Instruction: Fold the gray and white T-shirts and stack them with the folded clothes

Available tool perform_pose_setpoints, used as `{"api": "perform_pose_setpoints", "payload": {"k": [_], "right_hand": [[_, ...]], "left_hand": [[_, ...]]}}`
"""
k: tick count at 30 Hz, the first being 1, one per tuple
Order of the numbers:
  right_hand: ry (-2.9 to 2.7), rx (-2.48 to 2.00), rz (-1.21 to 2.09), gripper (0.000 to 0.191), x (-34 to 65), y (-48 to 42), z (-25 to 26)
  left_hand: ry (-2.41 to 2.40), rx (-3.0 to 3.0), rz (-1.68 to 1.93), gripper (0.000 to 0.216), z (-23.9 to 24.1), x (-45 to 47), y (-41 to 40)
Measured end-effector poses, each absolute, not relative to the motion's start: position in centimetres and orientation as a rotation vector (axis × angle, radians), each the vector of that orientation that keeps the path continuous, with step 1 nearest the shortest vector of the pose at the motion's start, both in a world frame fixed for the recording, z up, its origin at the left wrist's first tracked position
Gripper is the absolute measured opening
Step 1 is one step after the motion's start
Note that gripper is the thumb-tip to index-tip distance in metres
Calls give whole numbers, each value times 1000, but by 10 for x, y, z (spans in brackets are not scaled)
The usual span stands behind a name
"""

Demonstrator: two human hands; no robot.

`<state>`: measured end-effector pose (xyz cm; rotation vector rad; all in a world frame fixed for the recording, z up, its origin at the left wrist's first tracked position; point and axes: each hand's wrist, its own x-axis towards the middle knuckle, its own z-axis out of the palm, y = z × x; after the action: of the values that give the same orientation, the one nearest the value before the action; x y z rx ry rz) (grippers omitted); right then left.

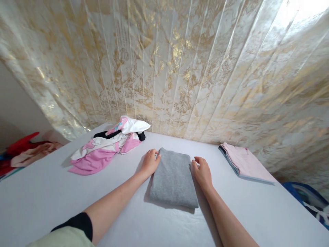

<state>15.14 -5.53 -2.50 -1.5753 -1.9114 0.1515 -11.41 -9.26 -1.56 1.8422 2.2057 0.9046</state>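
Note:
A folded grey garment (173, 178) lies flat in the middle of the white table (46, 195). My left hand (150, 162) rests against its far left edge, fingers curled onto the cloth. On the other side, my right hand (202, 171) grips the far right edge with bent fingers. Both forearms stretch out along the garment's sides.
A loose heap of pink, white and black clothes (108, 145) lies at the table's back left. A folded stack with a pale pink piece on top (244, 162) sits at the back right. A gold-patterned curtain (180, 68) hangs behind. Red cloth (23, 147) lies off the left edge, a blue bag (308, 200) off the right.

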Motion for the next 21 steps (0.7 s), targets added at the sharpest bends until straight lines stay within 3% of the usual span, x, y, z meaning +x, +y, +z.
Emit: {"api": "perform_pose_setpoints", "payload": {"k": [3, 8, 21], "right_hand": [[-1986, -1695, 118, 33, 147, -62, -16], [-2040, -1768, 93, 30, 141, -65, -9], [-2016, -1765, 166, 23, 145, -55, -15]], "left_hand": [[2240, 1800, 889, 13, -15, -112, -87], [2326, 1686, 810, 32, -12, -108, -72], [2300, 1689, 868, 23, -12, -104, -75]]}}
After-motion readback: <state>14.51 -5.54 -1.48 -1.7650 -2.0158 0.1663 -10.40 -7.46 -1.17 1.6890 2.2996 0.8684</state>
